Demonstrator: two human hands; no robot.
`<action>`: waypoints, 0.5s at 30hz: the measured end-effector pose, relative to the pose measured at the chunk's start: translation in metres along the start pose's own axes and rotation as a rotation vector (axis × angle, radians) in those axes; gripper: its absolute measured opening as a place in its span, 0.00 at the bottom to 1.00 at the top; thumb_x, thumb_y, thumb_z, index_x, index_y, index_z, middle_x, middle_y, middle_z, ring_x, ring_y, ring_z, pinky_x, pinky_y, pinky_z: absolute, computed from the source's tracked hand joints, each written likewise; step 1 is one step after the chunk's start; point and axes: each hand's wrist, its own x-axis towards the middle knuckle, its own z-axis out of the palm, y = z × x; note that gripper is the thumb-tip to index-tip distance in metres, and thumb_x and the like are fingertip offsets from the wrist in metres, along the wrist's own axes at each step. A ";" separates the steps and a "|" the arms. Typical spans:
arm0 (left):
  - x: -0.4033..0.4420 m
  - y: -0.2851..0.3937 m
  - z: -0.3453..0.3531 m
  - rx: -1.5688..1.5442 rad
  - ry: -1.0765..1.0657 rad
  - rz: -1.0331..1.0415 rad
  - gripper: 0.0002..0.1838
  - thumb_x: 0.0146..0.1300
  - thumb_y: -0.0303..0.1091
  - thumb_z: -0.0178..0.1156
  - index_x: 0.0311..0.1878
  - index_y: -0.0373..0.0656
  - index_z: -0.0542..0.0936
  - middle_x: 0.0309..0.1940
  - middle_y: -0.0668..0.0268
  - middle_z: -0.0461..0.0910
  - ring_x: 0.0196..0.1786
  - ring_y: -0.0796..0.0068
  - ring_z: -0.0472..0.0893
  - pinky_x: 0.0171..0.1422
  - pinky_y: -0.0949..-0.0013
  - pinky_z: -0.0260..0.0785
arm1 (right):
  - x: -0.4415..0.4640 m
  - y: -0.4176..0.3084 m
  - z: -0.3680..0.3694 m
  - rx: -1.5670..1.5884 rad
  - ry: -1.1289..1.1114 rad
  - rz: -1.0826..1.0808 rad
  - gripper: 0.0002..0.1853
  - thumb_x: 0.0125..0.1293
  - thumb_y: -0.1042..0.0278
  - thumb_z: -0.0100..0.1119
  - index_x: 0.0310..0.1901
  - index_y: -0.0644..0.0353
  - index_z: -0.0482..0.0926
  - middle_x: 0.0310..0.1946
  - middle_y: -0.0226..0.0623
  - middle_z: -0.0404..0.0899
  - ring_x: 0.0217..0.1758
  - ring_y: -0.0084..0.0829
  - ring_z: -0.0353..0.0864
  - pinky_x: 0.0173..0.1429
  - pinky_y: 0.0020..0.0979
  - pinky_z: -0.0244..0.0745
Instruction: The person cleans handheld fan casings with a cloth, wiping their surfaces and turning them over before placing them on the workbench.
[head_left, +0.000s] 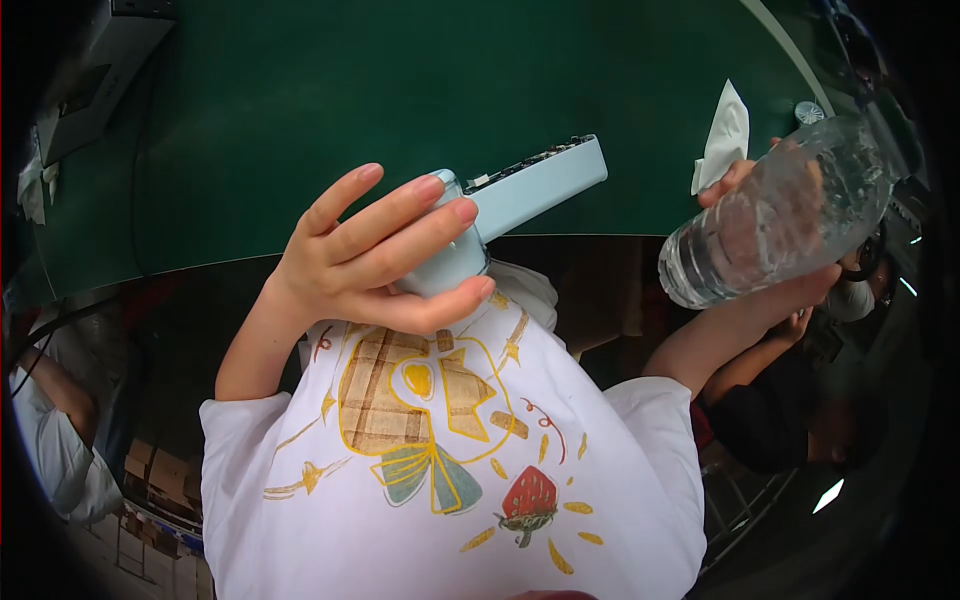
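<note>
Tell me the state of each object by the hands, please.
Light-blue rounded piece: held in the left hand.
Light-blue casing: open on one side, dark innards showing.
Clear plastic bottle: tilted, gripped by the right hand.
White tissue: creased, beside that hand.

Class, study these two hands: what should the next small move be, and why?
Probably, set the clear bottle down on the green table, away from the light-blue device. The right hand holds the bottle tilted, while the left hand grips the device, whose dark inner parts look exposed; a free right hand could help steady it.
</note>
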 end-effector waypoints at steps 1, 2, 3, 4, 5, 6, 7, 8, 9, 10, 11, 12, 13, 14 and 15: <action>0.000 0.000 0.000 -0.010 -0.002 -0.005 0.22 0.53 0.39 0.66 0.47 0.75 0.69 0.54 0.79 0.74 0.56 0.76 0.73 0.70 0.64 0.58 | -0.022 -0.003 0.002 -0.263 -0.017 0.097 0.48 0.47 0.30 0.56 0.59 0.66 0.68 0.45 0.50 0.76 0.46 0.41 0.77 0.49 0.36 0.74; 0.000 -0.001 0.001 -0.011 0.004 -0.002 0.22 0.53 0.39 0.66 0.47 0.75 0.69 0.54 0.79 0.74 0.56 0.76 0.73 0.70 0.64 0.58 | -0.039 -0.005 0.005 -0.524 -0.035 0.192 0.46 0.45 0.36 0.63 0.59 0.67 0.69 0.44 0.48 0.78 0.42 0.37 0.78 0.46 0.33 0.74; 0.002 0.002 0.003 -0.009 0.010 0.001 0.22 0.53 0.39 0.66 0.47 0.75 0.69 0.54 0.79 0.74 0.56 0.76 0.73 0.70 0.63 0.58 | -0.040 -0.007 0.030 -0.467 -0.025 0.189 0.43 0.39 0.49 0.71 0.56 0.68 0.70 0.42 0.43 0.79 0.39 0.32 0.78 0.44 0.28 0.73; 0.002 0.005 0.004 -0.009 0.013 0.005 0.22 0.53 0.39 0.66 0.47 0.75 0.69 0.54 0.79 0.74 0.56 0.77 0.73 0.70 0.63 0.58 | -0.052 -0.007 0.030 -0.549 -0.123 0.249 0.40 0.38 0.55 0.72 0.54 0.68 0.71 0.42 0.42 0.80 0.37 0.32 0.79 0.43 0.28 0.73; 0.002 0.007 0.005 -0.007 0.017 0.009 0.22 0.53 0.39 0.66 0.47 0.74 0.69 0.53 0.79 0.74 0.55 0.77 0.74 0.70 0.63 0.58 | -0.061 -0.006 0.029 -0.630 -0.223 0.308 0.38 0.37 0.60 0.72 0.53 0.68 0.71 0.41 0.42 0.80 0.36 0.32 0.79 0.42 0.28 0.73; 0.002 0.008 0.006 -0.013 0.012 0.008 0.22 0.53 0.39 0.66 0.47 0.74 0.69 0.53 0.79 0.74 0.55 0.77 0.74 0.70 0.63 0.58 | -0.063 -0.005 0.029 -0.628 -0.220 0.315 0.38 0.37 0.60 0.72 0.53 0.68 0.71 0.41 0.42 0.80 0.36 0.32 0.79 0.42 0.28 0.73; 0.001 0.010 0.007 -0.015 0.014 0.004 0.22 0.53 0.39 0.66 0.47 0.75 0.69 0.53 0.80 0.74 0.55 0.77 0.74 0.70 0.62 0.59 | -0.067 -0.005 0.029 -0.697 -0.184 0.330 0.37 0.37 0.62 0.72 0.52 0.67 0.71 0.41 0.42 0.80 0.36 0.33 0.79 0.41 0.28 0.73; 0.001 0.011 0.007 -0.013 0.019 0.003 0.22 0.53 0.39 0.66 0.48 0.75 0.69 0.53 0.80 0.74 0.55 0.77 0.74 0.69 0.62 0.59 | -0.069 -0.006 0.030 -0.767 -0.148 0.340 0.36 0.38 0.64 0.72 0.52 0.67 0.72 0.41 0.42 0.80 0.35 0.33 0.79 0.41 0.28 0.73; 0.000 0.011 0.007 -0.015 0.021 -0.002 0.22 0.53 0.38 0.66 0.48 0.75 0.69 0.53 0.80 0.74 0.55 0.77 0.74 0.69 0.62 0.59 | -0.071 -0.006 0.031 -0.837 -0.114 0.356 0.35 0.38 0.65 0.71 0.52 0.67 0.72 0.40 0.42 0.80 0.35 0.33 0.80 0.40 0.27 0.73; -0.002 0.011 0.006 -0.012 0.028 -0.007 0.22 0.53 0.38 0.66 0.48 0.75 0.69 0.53 0.80 0.74 0.54 0.77 0.74 0.69 0.61 0.59 | -0.072 -0.006 0.034 -0.909 -0.081 0.366 0.34 0.38 0.67 0.71 0.51 0.66 0.72 0.40 0.42 0.81 0.35 0.33 0.80 0.39 0.27 0.73; -0.003 0.010 0.005 -0.015 0.027 -0.008 0.22 0.53 0.38 0.66 0.48 0.75 0.69 0.53 0.80 0.74 0.54 0.77 0.74 0.69 0.61 0.59 | -0.073 -0.006 0.038 -0.910 -0.079 0.369 0.34 0.38 0.67 0.71 0.51 0.66 0.72 0.40 0.42 0.81 0.35 0.33 0.80 0.39 0.27 0.73; -0.004 0.009 0.005 -0.010 0.031 -0.005 0.23 0.53 0.38 0.66 0.48 0.75 0.69 0.53 0.80 0.74 0.54 0.77 0.74 0.69 0.61 0.59 | -0.073 -0.004 0.043 -0.940 -0.113 0.326 0.33 0.39 0.67 0.71 0.51 0.66 0.72 0.39 0.42 0.81 0.34 0.33 0.80 0.39 0.27 0.73; -0.006 0.005 0.003 -0.004 0.035 -0.004 0.23 0.53 0.38 0.66 0.48 0.75 0.69 0.53 0.80 0.74 0.54 0.77 0.74 0.69 0.61 0.59 | -0.071 -0.002 0.052 -0.970 -0.148 0.283 0.33 0.40 0.66 0.71 0.51 0.66 0.72 0.39 0.42 0.81 0.34 0.33 0.80 0.38 0.27 0.73; -0.006 0.005 0.003 0.000 0.037 0.002 0.23 0.53 0.38 0.66 0.48 0.75 0.69 0.53 0.80 0.75 0.54 0.77 0.74 0.69 0.61 0.59 | -0.072 -0.001 0.055 -0.996 -0.179 0.240 0.32 0.41 0.66 0.71 0.51 0.66 0.72 0.38 0.42 0.81 0.33 0.33 0.80 0.38 0.27 0.74; -0.006 0.005 0.003 0.003 0.037 0.008 0.23 0.52 0.39 0.66 0.48 0.75 0.69 0.53 0.80 0.75 0.54 0.77 0.74 0.69 0.60 0.59 | -0.074 -0.001 0.056 -1.022 -0.209 0.197 0.32 0.41 0.66 0.71 0.51 0.66 0.72 0.38 0.42 0.81 0.33 0.33 0.80 0.37 0.26 0.74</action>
